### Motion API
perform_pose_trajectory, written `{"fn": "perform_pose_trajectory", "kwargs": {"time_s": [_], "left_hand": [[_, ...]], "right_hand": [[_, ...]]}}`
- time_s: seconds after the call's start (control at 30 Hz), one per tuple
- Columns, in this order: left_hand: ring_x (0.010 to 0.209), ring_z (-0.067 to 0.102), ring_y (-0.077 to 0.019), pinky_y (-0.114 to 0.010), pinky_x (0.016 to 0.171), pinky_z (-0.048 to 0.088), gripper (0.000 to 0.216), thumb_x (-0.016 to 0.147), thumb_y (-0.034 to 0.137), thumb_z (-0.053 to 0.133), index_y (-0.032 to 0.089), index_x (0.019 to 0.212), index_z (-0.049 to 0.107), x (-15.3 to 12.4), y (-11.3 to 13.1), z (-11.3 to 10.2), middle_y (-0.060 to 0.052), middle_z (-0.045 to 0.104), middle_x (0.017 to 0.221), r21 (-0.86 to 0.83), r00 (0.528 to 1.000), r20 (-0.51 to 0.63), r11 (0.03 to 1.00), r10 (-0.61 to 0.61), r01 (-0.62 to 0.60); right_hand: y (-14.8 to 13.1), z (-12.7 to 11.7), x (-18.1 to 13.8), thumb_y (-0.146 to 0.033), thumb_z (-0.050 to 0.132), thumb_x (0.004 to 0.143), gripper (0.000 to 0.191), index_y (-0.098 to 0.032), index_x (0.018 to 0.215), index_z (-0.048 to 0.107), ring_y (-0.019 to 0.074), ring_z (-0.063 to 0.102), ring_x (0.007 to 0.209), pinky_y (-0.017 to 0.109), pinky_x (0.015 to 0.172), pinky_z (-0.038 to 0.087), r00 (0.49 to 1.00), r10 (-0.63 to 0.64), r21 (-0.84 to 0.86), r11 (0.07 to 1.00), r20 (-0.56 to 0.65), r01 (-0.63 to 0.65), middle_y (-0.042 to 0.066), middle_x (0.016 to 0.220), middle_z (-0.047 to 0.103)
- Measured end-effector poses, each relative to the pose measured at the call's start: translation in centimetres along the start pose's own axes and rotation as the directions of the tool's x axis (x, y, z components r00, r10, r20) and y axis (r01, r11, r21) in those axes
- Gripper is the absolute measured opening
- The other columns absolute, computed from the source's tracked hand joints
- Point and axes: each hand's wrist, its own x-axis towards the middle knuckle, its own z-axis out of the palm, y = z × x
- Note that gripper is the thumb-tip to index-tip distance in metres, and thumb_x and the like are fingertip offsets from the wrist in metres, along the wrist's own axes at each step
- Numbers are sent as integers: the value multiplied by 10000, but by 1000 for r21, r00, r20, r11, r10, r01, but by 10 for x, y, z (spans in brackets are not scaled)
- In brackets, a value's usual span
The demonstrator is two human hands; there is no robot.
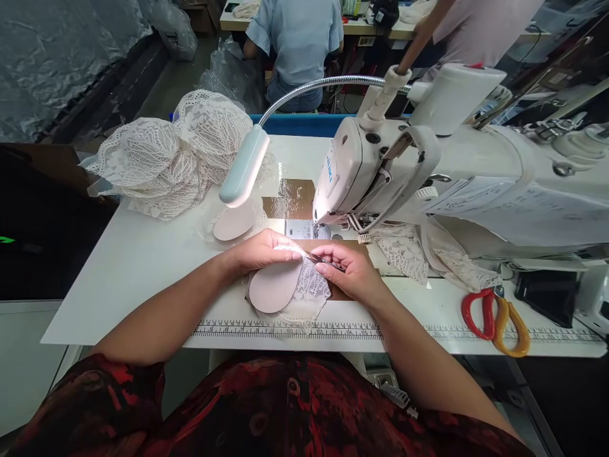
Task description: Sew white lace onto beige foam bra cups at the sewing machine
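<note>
At the centre of the frame, the left hand (259, 251) presses a pad (275, 287) with lace (311, 289) on the table (133, 266). The right hand (349, 270) is closed on small snips (320, 258). I judge the step is trimming at the upper edge; the next cut needs a steady, taut edge. The pad's long axis runs lower left to upper right, narrow end toward the machine (361, 171).
</note>
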Motion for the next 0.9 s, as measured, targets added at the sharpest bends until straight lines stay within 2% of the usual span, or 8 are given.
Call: {"fn": "perform_pose_trajectory", "kwargs": {"time_s": [0.17, 0.33, 0.5, 0.63, 0.8, 0.9], "left_hand": [[718, 623, -129, -236, 653, 506, 278, 757, 352, 739, 147, 944, 727, 2, -3, -1, -57, 704, 838, -6, 1000, 6, 1000, -12, 12], [617, 564, -94, -194, 558, 456, 253, 739, 343, 755, 125, 863, 725, 2, 0, 1, -25, 653, 702, 6, 1000, 11, 1000, -27, 27], [569, 528, -82, -183, 508, 429, 256, 742, 360, 751, 114, 796, 706, 1, 2, 2, -9, 616, 651, 20, 999, 27, 999, -40, 39], [608, 567, -97, -196, 546, 461, 254, 772, 353, 725, 118, 867, 718, 0, 2, 0, -31, 655, 710, 39, 997, 72, 999, -38, 35], [705, 617, -133, -236, 635, 504, 304, 760, 341, 734, 135, 982, 721, -1, 2, -3, -71, 698, 840, 53, 995, 86, 998, -49, 45], [672, 582, -117, -219, 600, 477, 308, 750, 361, 738, 124, 945, 728, 0, 1, -4, -57, 673, 789, 78, 995, 84, 996, -52, 45]], "right_hand": [[-3, 6, 1, -346, 611, 812, 249, -190, 1001, 651, 150, 620, 778, 305, 712, 495, 1000, 27, 47, 999, 3, -28, 43, 887, 678], [-2, 10, 3, -348, 619, 809, 241, -192, 987, 661, 152, 627, 796, 294, 698, 496, 1000, 18, 93, 996, 0, -18, 40, 870, 676], [2, 12, 4, -352, 616, 815, 218, -187, 948, 667, 141, 629, 744, 293, 681, 503, 999, 48, 158, 986, 3, -48, 39, 847, 687], [1, 9, 4, -342, 636, 798, 184, -192, 896, 676, 138, 624, 741, 295, 695, 506, 999, 46, 156, 987, -5, -45, 33, 850, 685], [0, 4, 3, -355, 646, 792, 243, -190, 968, 677, 143, 621, 735, 304, 694, 506, 996, 66, 172, 982, 54, -75, 35, 837, 678], [2, 5, 3, -360, 644, 804, 272, -197, 1020, 673, 161, 627, 798, 319, 724, 504, 996, 48, 101, 993, 81, -57, 49, 901, 685]]}}
